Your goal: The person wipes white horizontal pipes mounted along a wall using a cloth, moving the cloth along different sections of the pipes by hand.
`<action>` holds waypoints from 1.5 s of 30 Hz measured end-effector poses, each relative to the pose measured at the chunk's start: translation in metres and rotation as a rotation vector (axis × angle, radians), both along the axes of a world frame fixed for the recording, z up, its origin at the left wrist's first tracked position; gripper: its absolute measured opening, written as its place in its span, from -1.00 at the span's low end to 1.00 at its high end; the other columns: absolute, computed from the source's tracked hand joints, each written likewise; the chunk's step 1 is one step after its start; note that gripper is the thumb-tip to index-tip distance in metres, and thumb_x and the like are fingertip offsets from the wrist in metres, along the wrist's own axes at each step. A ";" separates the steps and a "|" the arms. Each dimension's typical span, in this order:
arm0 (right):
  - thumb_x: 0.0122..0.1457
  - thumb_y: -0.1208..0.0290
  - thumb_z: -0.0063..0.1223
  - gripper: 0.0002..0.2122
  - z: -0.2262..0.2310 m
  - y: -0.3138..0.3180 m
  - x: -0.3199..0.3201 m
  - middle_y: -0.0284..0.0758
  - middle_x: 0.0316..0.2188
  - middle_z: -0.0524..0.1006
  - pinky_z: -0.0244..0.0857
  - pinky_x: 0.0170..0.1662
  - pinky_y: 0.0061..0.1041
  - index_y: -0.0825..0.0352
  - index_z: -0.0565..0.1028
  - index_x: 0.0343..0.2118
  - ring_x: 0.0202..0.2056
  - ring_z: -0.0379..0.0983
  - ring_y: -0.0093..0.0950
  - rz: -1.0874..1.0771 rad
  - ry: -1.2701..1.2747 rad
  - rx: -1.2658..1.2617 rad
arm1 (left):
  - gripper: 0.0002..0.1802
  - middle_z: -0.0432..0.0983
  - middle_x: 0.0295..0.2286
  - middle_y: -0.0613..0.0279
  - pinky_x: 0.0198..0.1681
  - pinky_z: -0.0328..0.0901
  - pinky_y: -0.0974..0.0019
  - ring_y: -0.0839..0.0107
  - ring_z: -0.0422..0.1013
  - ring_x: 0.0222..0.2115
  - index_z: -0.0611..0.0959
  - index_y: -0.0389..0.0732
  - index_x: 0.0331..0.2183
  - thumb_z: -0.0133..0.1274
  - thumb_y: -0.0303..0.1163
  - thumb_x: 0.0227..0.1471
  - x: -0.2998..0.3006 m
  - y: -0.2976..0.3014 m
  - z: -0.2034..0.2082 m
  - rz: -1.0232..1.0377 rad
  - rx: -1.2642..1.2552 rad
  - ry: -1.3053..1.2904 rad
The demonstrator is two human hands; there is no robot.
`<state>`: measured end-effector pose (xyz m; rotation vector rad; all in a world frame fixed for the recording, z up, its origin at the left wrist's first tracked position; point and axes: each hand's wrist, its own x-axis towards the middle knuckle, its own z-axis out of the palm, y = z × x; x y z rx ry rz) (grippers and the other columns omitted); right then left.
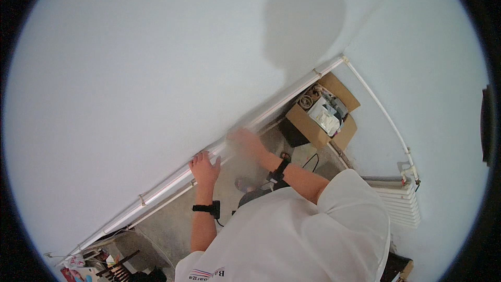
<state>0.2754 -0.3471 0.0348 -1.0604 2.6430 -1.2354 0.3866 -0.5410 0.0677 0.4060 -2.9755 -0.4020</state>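
A white pipe (172,181) runs slantwise along the foot of the pale wall in front of me. My left hand (205,168) rests against this pipe, its fingers laid over it and its thumb held apart. To the right of it, my right hand (246,143) is close to the same pipe and smeared by motion. The blur hides its fingers, so I cannot make out whether it holds anything. Each wrist wears a black strap with a small device; one is the left strap (207,208), the other the right strap (282,168).
An open cardboard box (309,125) full of mixed items stands in the corner at right. A thinner pipe (378,99) follows the right-hand wall down to a white radiator (399,203). Clutter and a dark slatted rack (120,269) lie at lower left.
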 end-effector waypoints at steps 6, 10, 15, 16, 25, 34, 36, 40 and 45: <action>0.02 0.45 0.16 -0.67 0.047 -0.019 0.029 -0.17 -0.21 0.44 0.35 -0.09 -0.21 0.24 0.48 -0.09 -0.15 0.40 -0.14 0.059 -0.033 -0.070 | -0.49 0.53 -0.20 0.11 -0.01 0.18 0.02 0.12 0.41 -0.14 0.58 -0.19 -0.16 0.24 -0.07 -0.10 0.009 -0.004 -0.008 -0.033 -0.021 0.083; -0.02 0.48 0.17 -0.65 0.061 -0.037 0.047 -0.17 -0.17 0.44 0.35 -0.05 -0.21 0.27 0.48 -0.09 -0.12 0.40 -0.15 0.118 -0.075 -0.103 | -0.49 0.53 -0.21 0.11 -0.03 0.18 0.01 0.11 0.41 -0.13 0.55 -0.15 -0.16 0.25 -0.11 -0.14 0.005 -0.007 -0.014 -0.026 -0.036 0.055; -0.09 0.59 0.16 -0.66 0.048 -0.041 0.041 -0.15 -0.26 0.48 0.33 -0.06 -0.20 0.35 0.51 -0.16 -0.14 0.39 -0.11 0.063 -0.120 -0.256 | -0.50 0.53 -0.22 0.10 -0.04 0.19 0.01 0.08 0.41 -0.13 0.54 -0.16 -0.17 0.25 -0.14 -0.16 0.001 -0.008 -0.015 -0.013 -0.025 0.024; -0.09 0.59 0.16 -0.66 0.047 -0.037 0.037 -0.15 -0.26 0.48 0.33 -0.06 -0.20 0.35 0.51 -0.16 -0.14 0.39 -0.11 0.066 -0.136 -0.262 | -0.51 0.53 -0.22 0.10 -0.05 0.19 0.00 0.08 0.41 -0.13 0.54 -0.17 -0.18 0.25 -0.13 -0.16 -0.001 -0.006 -0.013 0.000 -0.005 -0.003; -0.06 0.49 0.23 -0.60 0.032 0.037 -0.012 -0.13 -0.15 0.49 0.30 0.04 -0.17 0.28 0.47 -0.08 -0.05 0.38 -0.08 -0.069 -0.296 -0.232 | -0.44 0.51 -0.20 0.03 0.03 0.19 -0.08 0.01 0.41 -0.12 0.52 -0.23 -0.15 0.23 -0.04 -0.08 0.001 0.001 -0.013 0.090 -0.172 -0.097; -0.03 0.45 0.27 -0.60 0.025 0.124 -0.067 -0.12 -0.14 0.51 0.36 -0.03 -0.23 0.37 0.47 -0.09 -0.11 0.46 -0.13 -0.277 -0.313 -0.348 | -0.40 0.48 -0.17 -0.01 0.07 0.17 -0.07 -0.02 0.36 -0.09 0.49 -0.23 -0.13 0.24 -0.01 -0.09 -0.007 0.004 -0.015 0.220 -0.242 -0.226; -0.04 0.45 0.26 -0.61 0.022 0.140 -0.080 -0.12 -0.15 0.51 0.37 -0.05 -0.24 0.37 0.48 -0.09 -0.12 0.47 -0.13 -0.309 -0.292 -0.379 | -0.40 0.48 -0.16 0.00 0.07 0.17 -0.07 -0.02 0.36 -0.08 0.49 -0.21 -0.11 0.24 -0.01 -0.09 -0.009 0.004 -0.015 0.258 -0.243 -0.275; -0.03 0.46 0.22 -0.63 0.019 0.170 -0.102 -0.10 -0.17 0.52 0.36 -0.04 -0.24 0.37 0.49 -0.11 -0.14 0.48 -0.12 -0.395 -0.250 -0.433 | -0.41 0.48 -0.15 -0.01 0.07 0.17 -0.07 -0.03 0.36 -0.08 0.49 -0.20 -0.12 0.23 0.00 -0.08 -0.010 0.004 -0.014 0.284 -0.232 -0.284; -0.07 0.45 0.22 -0.58 0.036 0.202 -0.122 -0.18 -0.16 0.56 0.32 -0.02 -0.26 0.32 0.51 -0.07 -0.15 0.50 -0.19 -0.491 -0.142 -0.374 | -0.40 0.48 -0.13 0.00 0.08 0.17 -0.06 -0.03 0.37 -0.08 0.50 -0.20 -0.11 0.22 0.00 -0.08 -0.010 0.006 -0.013 0.283 -0.244 -0.269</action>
